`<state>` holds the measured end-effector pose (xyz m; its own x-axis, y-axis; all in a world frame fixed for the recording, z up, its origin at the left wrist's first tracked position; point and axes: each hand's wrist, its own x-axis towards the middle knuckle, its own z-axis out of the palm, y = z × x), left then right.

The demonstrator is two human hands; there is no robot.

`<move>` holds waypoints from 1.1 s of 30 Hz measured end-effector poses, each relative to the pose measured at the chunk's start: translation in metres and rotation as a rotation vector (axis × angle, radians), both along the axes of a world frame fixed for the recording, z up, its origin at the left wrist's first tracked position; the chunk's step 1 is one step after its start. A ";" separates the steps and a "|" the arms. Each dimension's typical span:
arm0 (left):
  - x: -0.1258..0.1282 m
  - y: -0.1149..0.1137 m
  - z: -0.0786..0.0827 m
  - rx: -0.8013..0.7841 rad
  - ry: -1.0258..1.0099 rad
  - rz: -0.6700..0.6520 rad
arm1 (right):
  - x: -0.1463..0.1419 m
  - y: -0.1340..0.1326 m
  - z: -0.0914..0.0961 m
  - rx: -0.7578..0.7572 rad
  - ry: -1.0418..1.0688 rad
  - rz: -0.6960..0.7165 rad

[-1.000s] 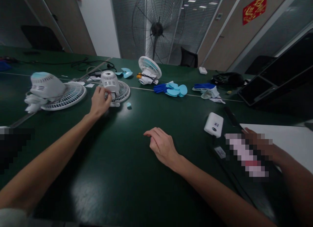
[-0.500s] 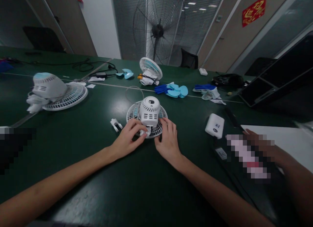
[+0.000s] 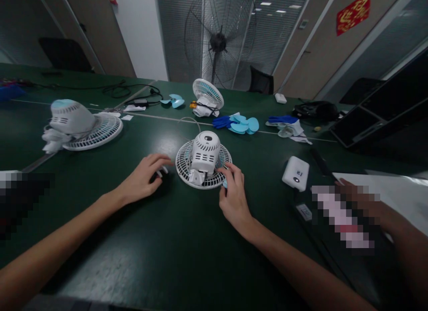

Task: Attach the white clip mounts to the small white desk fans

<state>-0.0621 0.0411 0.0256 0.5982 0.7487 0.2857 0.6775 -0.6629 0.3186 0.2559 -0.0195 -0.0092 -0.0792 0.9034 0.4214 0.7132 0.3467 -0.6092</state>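
A small desk fan (image 3: 205, 150) lies face down on the green table, its white motor housing upward and its round guard (image 3: 185, 170) beneath. My right hand (image 3: 236, 197) grips the guard's right edge, fingertips near the housing and thumb by the rim. A small light blue patch shows between thumb and fingers; I cannot tell what it is. At the housing's base sits a white bracket piece (image 3: 196, 177). Left of the fan, my left hand (image 3: 142, 179) reaches over a small white plastic part (image 3: 162, 170), with fingers and thumb apart around it. The fingers partly hide that part.
Another upturned fan (image 3: 72, 119) lies at left, and one more fan (image 3: 205, 99) stands behind. Light blue fan blades (image 3: 244, 123) lie beside blue gloves (image 3: 220, 122). At right are a white box-shaped device (image 3: 296, 173) and another person's hand (image 3: 361, 201).
My left hand has left the bracket piece on the fan and moved left to the loose white part. My right hand stays at the fan's right edge, slightly lower. The view has shifted slightly.
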 end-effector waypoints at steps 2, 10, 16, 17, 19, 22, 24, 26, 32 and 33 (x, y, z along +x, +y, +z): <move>-0.013 0.004 -0.007 -0.059 0.128 -0.054 | -0.001 -0.001 0.002 0.023 0.024 0.013; -0.015 0.002 -0.014 -0.068 0.154 0.104 | -0.005 -0.005 0.012 0.087 0.214 0.157; 0.011 -0.007 -0.012 -0.329 -0.479 0.359 | -0.004 -0.013 0.013 0.192 0.242 0.375; 0.016 -0.009 -0.011 -0.402 -0.576 0.355 | -0.004 -0.013 0.013 0.189 0.243 0.399; 0.027 -0.013 -0.009 -0.517 -0.692 0.324 | -0.004 -0.013 0.012 0.170 0.239 0.421; 0.038 -0.020 -0.005 -0.518 -0.793 0.346 | -0.005 -0.009 0.012 0.111 0.244 0.396; 0.041 -0.022 -0.005 -0.468 -0.894 0.399 | -0.005 -0.005 0.012 0.069 0.270 0.340; 0.041 -0.020 -0.009 -0.444 -0.948 0.453 | -0.004 -0.001 0.010 0.030 0.317 0.275; 0.035 -0.003 -0.023 -0.468 -1.037 0.512 | -0.001 0.004 0.005 -0.071 0.418 0.216; 0.035 0.000 -0.023 -0.499 -1.082 0.496 | 0.000 0.004 0.005 -0.079 0.426 0.207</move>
<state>-0.0269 0.0408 0.0026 -0.1320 0.9885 0.0744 0.0593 -0.0671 0.9960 0.2554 -0.0156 -0.0038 -0.0960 0.9174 0.3862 0.3155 0.3960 -0.8624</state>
